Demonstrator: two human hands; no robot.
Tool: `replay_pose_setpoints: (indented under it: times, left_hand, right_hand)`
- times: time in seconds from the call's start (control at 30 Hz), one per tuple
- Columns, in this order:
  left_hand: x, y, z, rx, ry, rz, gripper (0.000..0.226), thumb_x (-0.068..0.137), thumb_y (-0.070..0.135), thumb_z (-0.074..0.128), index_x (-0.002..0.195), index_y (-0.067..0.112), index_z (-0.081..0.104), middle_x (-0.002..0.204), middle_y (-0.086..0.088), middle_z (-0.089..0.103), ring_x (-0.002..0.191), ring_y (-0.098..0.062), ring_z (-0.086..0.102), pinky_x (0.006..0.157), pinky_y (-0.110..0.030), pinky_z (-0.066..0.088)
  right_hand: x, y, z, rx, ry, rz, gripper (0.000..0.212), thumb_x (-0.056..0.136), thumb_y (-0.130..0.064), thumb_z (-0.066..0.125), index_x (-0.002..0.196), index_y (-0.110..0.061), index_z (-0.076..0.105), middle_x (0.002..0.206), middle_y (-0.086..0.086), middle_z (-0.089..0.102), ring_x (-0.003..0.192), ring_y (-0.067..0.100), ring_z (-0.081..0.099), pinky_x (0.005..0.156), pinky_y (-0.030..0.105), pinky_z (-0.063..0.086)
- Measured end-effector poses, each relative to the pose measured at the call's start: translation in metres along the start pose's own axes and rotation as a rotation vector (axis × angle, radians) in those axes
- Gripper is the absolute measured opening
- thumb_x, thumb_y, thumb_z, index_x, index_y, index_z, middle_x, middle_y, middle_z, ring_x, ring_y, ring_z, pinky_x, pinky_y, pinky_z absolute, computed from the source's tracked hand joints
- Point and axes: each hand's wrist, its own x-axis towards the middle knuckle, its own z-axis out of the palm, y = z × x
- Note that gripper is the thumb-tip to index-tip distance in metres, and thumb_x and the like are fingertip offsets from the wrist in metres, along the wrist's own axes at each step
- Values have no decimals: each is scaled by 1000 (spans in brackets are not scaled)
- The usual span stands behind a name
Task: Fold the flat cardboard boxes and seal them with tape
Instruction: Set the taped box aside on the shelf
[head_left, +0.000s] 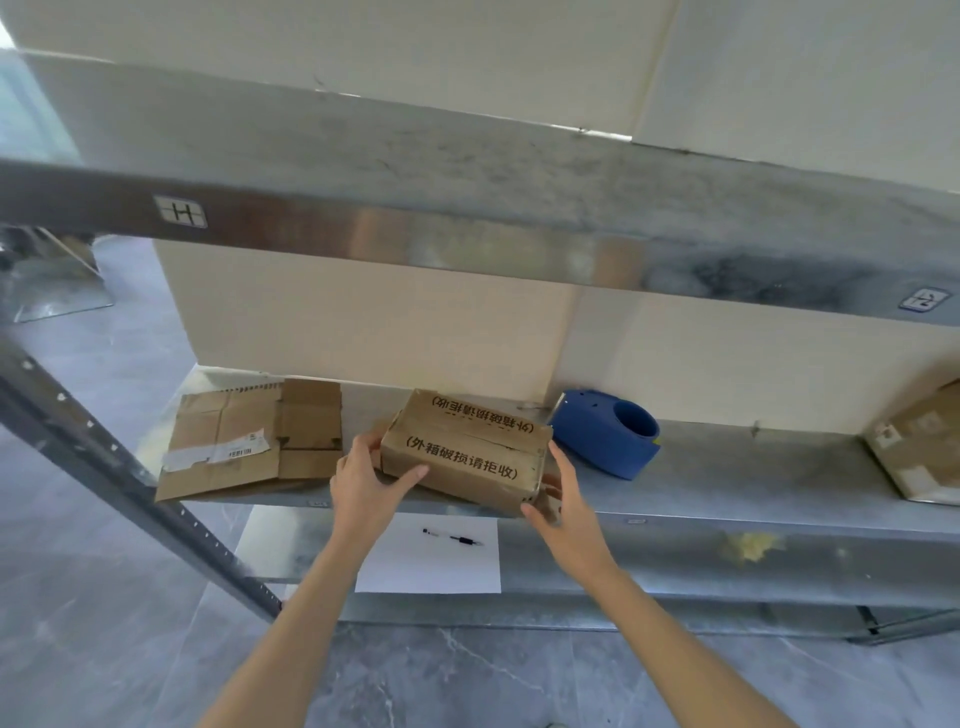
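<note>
Middle shelf (727, 467) of a galvanised steel rack, surface dull and scuffed. Grey marble-pattern floor (104, 623) below. The rack upright (130, 478) runs slanted on the left, and the upper beam (467, 244) carries a small "H" tag (181, 212).

The folded cardboard box (467, 447) sits at the shelf's front, tilted, printed top toward the camera, flaps closed. Its near lower edge overlaps the shelf lip; can't tell whether it rests there or is lifted.

Left hand (369, 478) grips the box's left end, with the thumb laid along the front face and the fingers wrapped over the corner. Right hand (566, 504) clasps the right end, thumb at the lower front corner, fingers up against the end face.

The blue tape dispenser (608, 439) is just beside the box on the right, on the shelf, with nobody holding it. Flat cardboard (234, 441) with a torn white label lies to the left. Another brown box (919, 447) is at the far right edge.

Large pale cartons (363, 322) are stacked at the back of the shelf. On the lower shelf there is a white sheet (431, 566) with a pen (465, 540) on it.
</note>
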Motion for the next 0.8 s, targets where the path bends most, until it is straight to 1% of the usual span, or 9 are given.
replay_pose_setpoints:
  times: [0.1,0.2,0.27,0.3,0.37,0.47,0.6,0.7,0.8]
  left_hand:
    - [-2,5,-9,-61,-4,63,70,75,44,82,128,22,43,125,2,52,120,-24,52,101,-51,46]
    - [-1,7,-23,-4,-36,88,73,78,46,79,138,31,40,126,9,47,116,-14,50,113,-56,33]
    - [0,10,-32,-39,-80,89,75,78,45,80,140,37,39,124,11,49,114,-12,51,111,-47,37]
    - [-1,11,-36,-104,-101,81,76,77,42,81,140,41,39,125,10,51,114,-12,53,103,-36,44]
    - [-4,14,-42,-215,-96,65,77,76,37,83,137,48,38,123,13,55,113,-4,52,92,-21,41]
    - [-7,17,-45,-279,-19,45,72,74,32,86,131,43,42,120,25,54,117,0,49,99,-27,38]
    - [-10,21,-43,-295,47,62,68,75,22,86,128,35,46,127,18,51,127,-8,43,104,-31,37]
    - [-13,26,-40,-312,88,66,68,76,16,85,127,34,45,131,14,51,128,-9,43,104,-31,37]
    - [-15,30,-37,-293,152,54,67,77,12,84,129,28,45,130,8,52,124,-13,45,101,-30,38]
  right_hand:
    - [5,-7,-2,86,69,19,67,95,-19,65,141,-42,22,125,-21,55,107,-21,51,79,6,43]
    - [13,-17,-7,172,142,55,44,96,-28,64,129,-27,35,117,-6,62,107,-3,60,89,17,48]
    - [19,-23,-12,177,168,49,31,96,-30,63,120,-20,46,112,-5,65,108,7,61,99,32,49]
    - [22,-25,-14,174,167,36,27,95,-31,65,116,-20,51,112,-6,65,109,6,60,101,32,48]
    - [25,-30,-18,163,143,20,30,90,-36,71,113,-28,55,115,-15,63,111,-4,57,99,23,46]
    - [26,-36,-24,92,119,-10,50,82,-38,78,122,-37,50,119,-30,55,108,-21,48,86,8,38]
    - [23,-41,-26,-1,130,-85,66,79,-23,82,126,-47,43,116,-45,50,110,-23,44,83,0,38]
    - [22,-45,-27,-59,180,-115,66,81,-20,81,120,-54,40,109,-52,47,106,-26,44,82,1,37]
    - [25,-45,-28,-89,233,-129,58,81,-21,80,119,-47,45,102,-46,52,101,-25,47,79,5,38]
